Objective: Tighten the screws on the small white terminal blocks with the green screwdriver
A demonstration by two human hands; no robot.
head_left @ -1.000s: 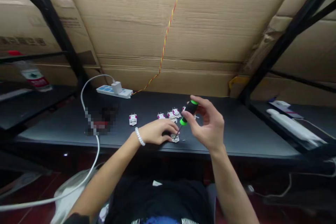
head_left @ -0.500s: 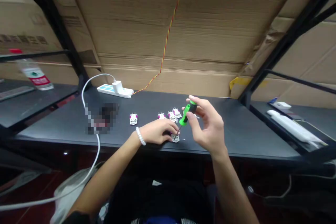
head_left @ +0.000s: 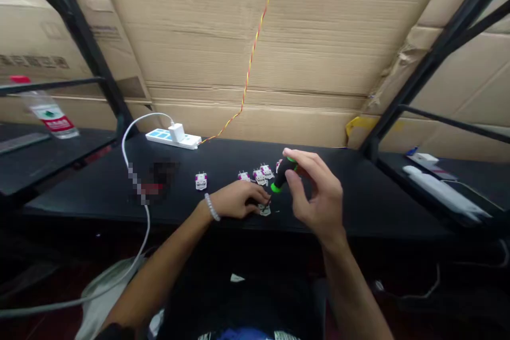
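Observation:
My right hand [head_left: 316, 191] is closed round the handle of a black and green screwdriver [head_left: 282, 172], tilted with its shaft pointing down and left. Its tip meets a small white part [head_left: 264, 210] near the table's front edge. With thumb and fingers, my left hand [head_left: 237, 199] pinches that part from the left and hides some of it. Just beyond my hands lie several white and magenta pieces with metal prongs, one of them a plug-like piece [head_left: 259, 176]. Farther left, a similar piece [head_left: 201, 181] stands alone.
A white power strip [head_left: 167, 138] with a charger in it lies at the back left of the black table [head_left: 382, 196]. From the charger a white cable [head_left: 148, 234] hangs over the front edge. A bottle [head_left: 53, 117] stands left, a white bar-shaped object [head_left: 442, 191] lies right.
The screwdriver handle has turned in my right hand, with less green showing now. My left hand stays on the white part. The view has brightened and shifted slightly.

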